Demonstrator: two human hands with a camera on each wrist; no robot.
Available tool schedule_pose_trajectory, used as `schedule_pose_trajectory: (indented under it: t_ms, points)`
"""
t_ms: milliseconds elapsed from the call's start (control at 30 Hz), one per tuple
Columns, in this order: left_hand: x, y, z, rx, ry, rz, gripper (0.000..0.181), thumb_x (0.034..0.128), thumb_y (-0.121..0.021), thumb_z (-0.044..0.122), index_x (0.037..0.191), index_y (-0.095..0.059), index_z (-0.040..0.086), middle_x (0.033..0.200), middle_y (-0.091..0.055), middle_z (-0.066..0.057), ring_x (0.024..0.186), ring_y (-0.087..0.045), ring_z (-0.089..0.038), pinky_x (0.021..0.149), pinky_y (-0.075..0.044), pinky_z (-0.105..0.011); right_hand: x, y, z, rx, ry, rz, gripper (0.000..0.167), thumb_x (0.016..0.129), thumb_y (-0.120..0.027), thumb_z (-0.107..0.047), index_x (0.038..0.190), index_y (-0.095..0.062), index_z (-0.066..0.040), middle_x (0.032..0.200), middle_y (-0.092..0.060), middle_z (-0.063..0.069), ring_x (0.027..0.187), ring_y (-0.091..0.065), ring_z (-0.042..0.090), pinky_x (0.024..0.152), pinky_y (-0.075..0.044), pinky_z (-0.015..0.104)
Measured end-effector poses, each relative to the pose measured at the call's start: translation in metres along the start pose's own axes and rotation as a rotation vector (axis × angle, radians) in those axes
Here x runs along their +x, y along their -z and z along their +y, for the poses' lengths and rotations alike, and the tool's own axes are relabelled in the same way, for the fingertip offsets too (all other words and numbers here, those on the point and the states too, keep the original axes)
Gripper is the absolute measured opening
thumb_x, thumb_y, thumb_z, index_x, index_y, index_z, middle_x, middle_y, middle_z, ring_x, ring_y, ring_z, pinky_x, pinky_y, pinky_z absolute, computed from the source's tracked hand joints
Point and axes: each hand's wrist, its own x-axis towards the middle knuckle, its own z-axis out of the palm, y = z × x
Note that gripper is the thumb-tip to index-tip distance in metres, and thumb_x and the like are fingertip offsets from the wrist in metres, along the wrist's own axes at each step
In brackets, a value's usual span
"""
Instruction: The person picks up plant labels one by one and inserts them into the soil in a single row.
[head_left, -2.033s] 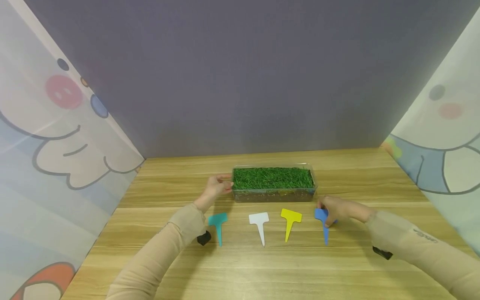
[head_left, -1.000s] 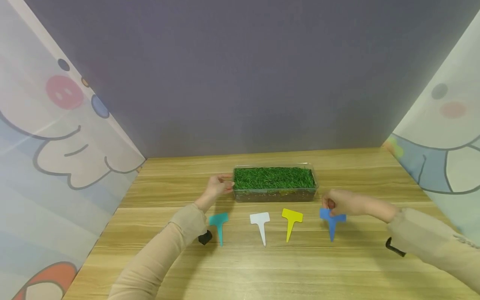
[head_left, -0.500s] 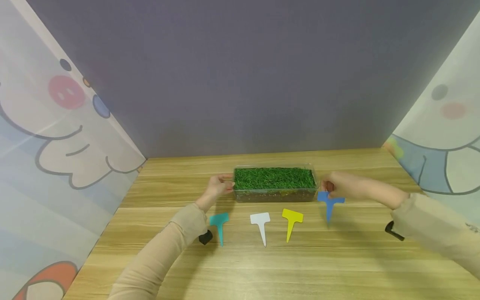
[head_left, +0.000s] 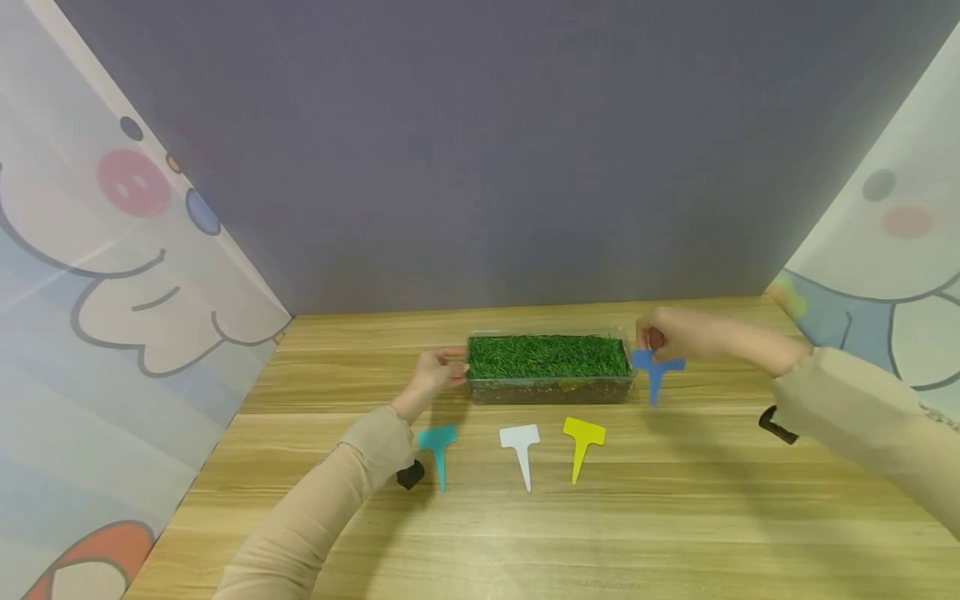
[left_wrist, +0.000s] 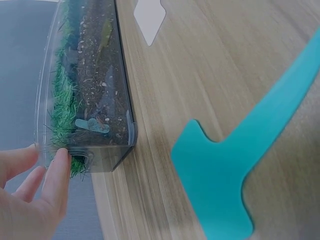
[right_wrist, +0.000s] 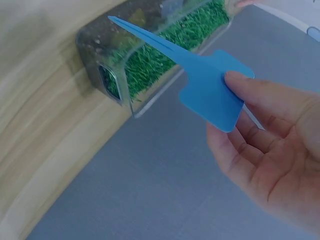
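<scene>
My right hand [head_left: 678,333] pinches a blue plant label [head_left: 655,375] by its wide head, off the table beside the planter's right end. In the right wrist view, the thumb lies on the head of the blue label and the pointed stem reaches away from the hand. My left hand [head_left: 433,375] touches the left end of a clear plastic planter [head_left: 551,392] with fairly straight fingers. Dark soil and green grass [head_left: 547,356] fill the planter. In the left wrist view, fingertips [left_wrist: 62,153] rest at its end rim.
On the wooden table [head_left: 600,542], in front of the planter, lie a teal plant label [head_left: 438,450], a white label [head_left: 521,450] and a yellow label [head_left: 582,443]. A grey panel [head_left: 510,167] stands behind; printed cloth sheets [head_left: 112,333] flank both sides.
My right hand has picked the blue plant label up off the table and moved it away from me, up beside the planter's right end. The left hand stays at the planter's left end.
</scene>
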Motion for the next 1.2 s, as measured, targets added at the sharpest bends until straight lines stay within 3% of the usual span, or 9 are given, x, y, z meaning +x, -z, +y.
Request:
schedule_pose_trajectory:
  t_ms: [167,633,833,1200]
  points:
    - [0.0,-0.001,0.0,0.011,-0.002,0.001,0.037,0.0829,-0.055,-0.004,0.119,-0.051,-0.004,0.101,-0.054,-0.024,0.09,-0.059,-0.032,0.083,-0.052,-0.036,0.008,0.012,0.0,-0.078,-0.007,0.007,0.013,0.074,-0.064,0.003,0.077,-0.056,-0.006,0.065,-0.05,-0.001,0.059,-0.044,0.012,0.051,-0.04,0.023]
    - [0.0,-0.002,0.001,-0.001,0.014,0.009,0.036,0.0829,-0.055,-0.004,0.119,-0.052,-0.003,0.102,-0.054,-0.024,0.09,-0.059,-0.032,0.085,-0.051,-0.037,0.029,0.031,-0.001,-0.088,-0.061,0.028,0.007,0.077,-0.061,0.002,0.081,-0.057,-0.002,0.074,-0.052,0.004,0.068,-0.046,0.016,0.057,-0.043,0.028]
    - [0.0,-0.003,0.001,0.003,-0.001,0.004,0.036,0.083,-0.055,-0.005,0.119,-0.051,-0.004,0.103,-0.054,-0.025,0.089,-0.06,-0.032,0.084,-0.052,-0.038,0.037,0.028,0.003,-0.092,-0.051,0.083,0.008,0.077,-0.061,0.003,0.079,-0.056,-0.003,0.078,-0.055,0.004,0.074,-0.05,0.018,0.065,-0.047,0.033]
    - [0.002,-0.005,0.0,-0.003,0.003,0.011,0.036,0.0821,-0.056,-0.006,0.118,-0.052,-0.004,0.101,-0.054,-0.024,0.089,-0.06,-0.032,0.081,-0.053,-0.035,0.048,0.013,0.018,-0.065,-0.014,0.137,0.01,0.075,-0.06,0.006,0.077,-0.055,-0.002,0.072,-0.054,0.004,0.066,-0.049,0.016,0.058,-0.047,0.028]
